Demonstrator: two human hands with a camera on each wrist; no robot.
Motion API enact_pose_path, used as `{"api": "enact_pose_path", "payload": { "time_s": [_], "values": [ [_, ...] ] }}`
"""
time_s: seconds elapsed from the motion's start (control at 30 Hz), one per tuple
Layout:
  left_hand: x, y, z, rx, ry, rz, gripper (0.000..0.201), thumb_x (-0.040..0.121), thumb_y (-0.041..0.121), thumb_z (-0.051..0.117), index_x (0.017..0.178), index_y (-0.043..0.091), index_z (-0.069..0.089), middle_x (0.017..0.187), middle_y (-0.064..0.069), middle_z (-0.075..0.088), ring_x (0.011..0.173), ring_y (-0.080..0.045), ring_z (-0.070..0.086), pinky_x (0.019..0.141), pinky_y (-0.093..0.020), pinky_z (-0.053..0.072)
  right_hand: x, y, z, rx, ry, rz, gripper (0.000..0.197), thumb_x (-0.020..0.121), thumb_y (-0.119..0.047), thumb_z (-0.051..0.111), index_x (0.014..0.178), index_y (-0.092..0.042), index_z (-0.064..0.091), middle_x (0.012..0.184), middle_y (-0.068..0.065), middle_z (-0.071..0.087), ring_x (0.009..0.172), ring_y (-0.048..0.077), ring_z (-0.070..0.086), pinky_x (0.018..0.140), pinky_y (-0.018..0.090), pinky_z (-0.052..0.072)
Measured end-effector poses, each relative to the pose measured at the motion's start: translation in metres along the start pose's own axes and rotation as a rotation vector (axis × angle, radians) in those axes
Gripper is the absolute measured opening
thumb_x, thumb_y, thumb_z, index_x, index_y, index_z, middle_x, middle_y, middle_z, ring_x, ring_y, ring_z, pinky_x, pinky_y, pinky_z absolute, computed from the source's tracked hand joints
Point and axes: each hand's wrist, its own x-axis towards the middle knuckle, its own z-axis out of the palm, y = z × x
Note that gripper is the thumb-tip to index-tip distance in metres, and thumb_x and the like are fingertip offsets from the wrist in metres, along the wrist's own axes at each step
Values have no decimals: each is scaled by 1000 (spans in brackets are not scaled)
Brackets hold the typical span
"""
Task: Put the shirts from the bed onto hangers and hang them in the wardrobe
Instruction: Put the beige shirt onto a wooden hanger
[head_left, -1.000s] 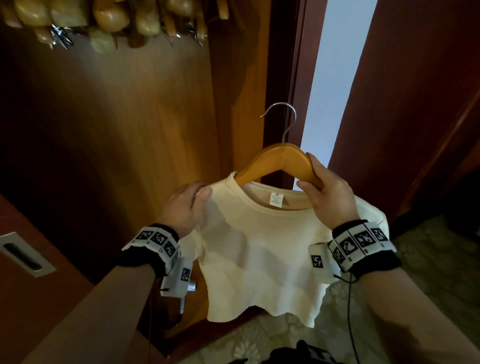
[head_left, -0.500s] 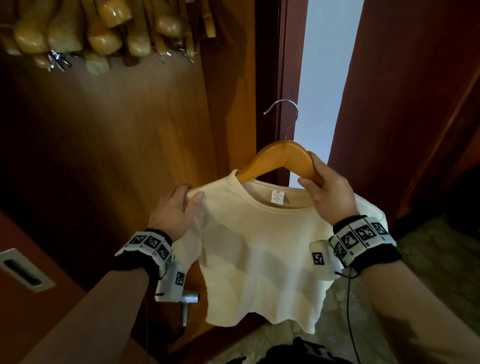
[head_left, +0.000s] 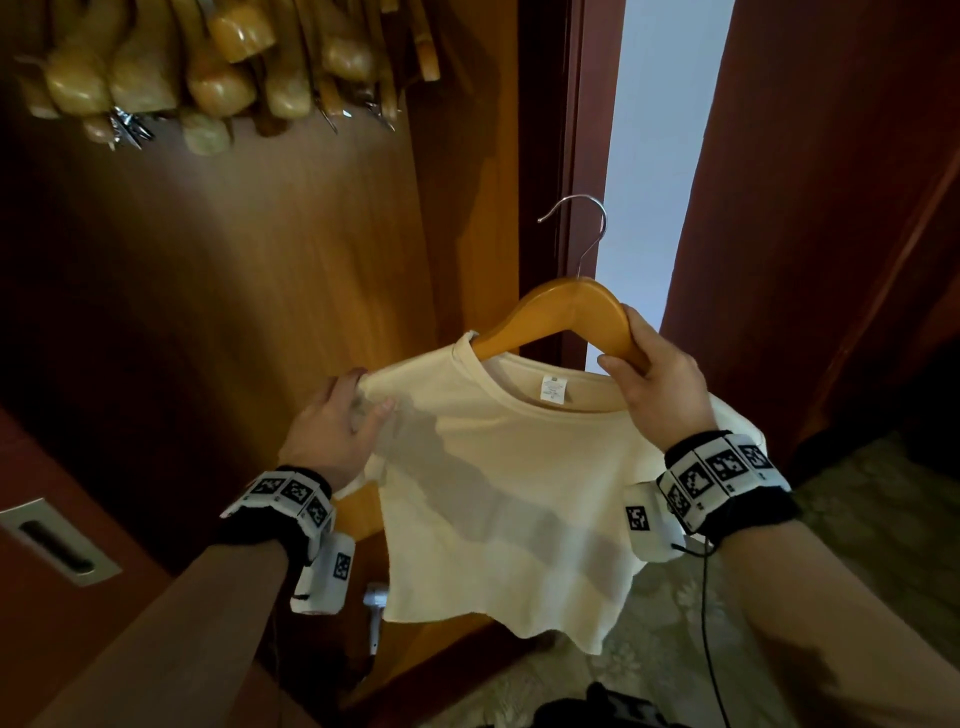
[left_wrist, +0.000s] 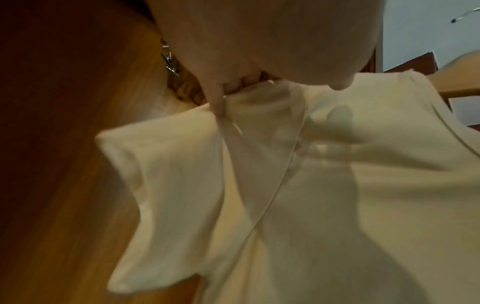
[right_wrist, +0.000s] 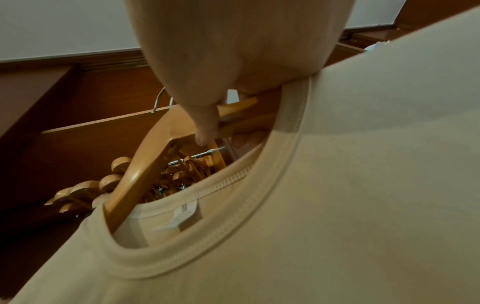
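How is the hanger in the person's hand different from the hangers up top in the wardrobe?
The held wooden hanger carries a cream T-shirt; the hanging hangers are bare. The held one is gripped by the right hand, its metal hook free; the others hang bunched on the rail. The left hand pinches the shirt's shoulder. All are pale varnished wood.

warm wooden wardrobe panel (head_left: 270, 291), pale wall (head_left: 660, 156), patterned floor (head_left: 675, 613) below.

Hanger (head_left: 563, 312) right arm hidden under hand (head_left: 660, 384), shirt (head_left: 509, 499); label perhaps illegible.
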Motion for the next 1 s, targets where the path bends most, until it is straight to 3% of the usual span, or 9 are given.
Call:
{"api": "enact_pose_path", "payload": {
  "time_s": [0.1,0.17,0.23,0.3,0.4,0.5,0.63,0.73,1.0],
  "values": [
    [3,16,-4,-18,35,-2,79,89,70,33,147,16,35,143,-14,42,132,-35,35,109,-49,27,0,-1,4,-11,7,-3,56,92,-31,60,145,-32,39,103,2,65,96,22,60,84,33,45],
    [7,37,-8,-158,7,59,75,90,63,41,150,21,28,149,-7,38,138,-29,30,111,-47,29,0,-6,6,-21,-8,-27,57,92,-31,60,145,-31,40,104,3,66,96,22,60,86,35,47],
    [12,62,-10,-270,-36,126,69,92,56,45,151,28,25,148,-1,40,136,-23,35,108,-44,35,1,-13,8,-27,-32,-74,57,92,-31,62,145,-28,41,105,4,66,96,21,60,89,37,48],
    [18,81,-8,-337,-104,173,60,96,50,45,149,33,26,142,-1,48,127,-21,47,102,-41,42,3,-21,9,-35,-41,-114,57,92,-30,63,145,-25,42,107,5,67,98,22,60,90,36,47],
    [25,94,-6,-308,-120,232,49,99,47,40,144,29,35,120,-1,60,107,-22,57,91,-42,48,9,-29,7,-53,-31,-137,58,92,-30,62,145,-21,41,113,6,66,103,23,59,94,35,44],
    [27,101,-8,-294,-94,259,42,99,43,43,137,26,42,90,6,57,83,-18,57,70,-31,42,13,-37,6,-90,-58,-154,56,94,-29,60,145,-19,40,117,6,64,105,24,58,95,33,41],
    [29,109,-13,-239,-36,277,26,99,43,44,117,26,49,74,6,54,63,-10,53,54,-25,34,16,-40,6,-112,-93,-155,58,96,-31,56,148,-20,34,123,7,61,110,25,57,101,43,42],
    [31,110,-21,-211,-1,283,16,99,42,46,104,27,48,70,6,53,59,-11,52,52,-25,33,19,-36,4,-185,-152,-104,60,98,-39,48,151,-21,25,128,6,56,117,25,52,106,45,35],
    [42,93,-31,-156,43,342,14,98,44,47,100,30,45,78,9,53,66,-5,51,55,-25,32,23,-37,9,-286,-242,-30,71,96,-50,44,153,-21,15,134,6,50,125,25,45,106,42,28]
  ]
}}
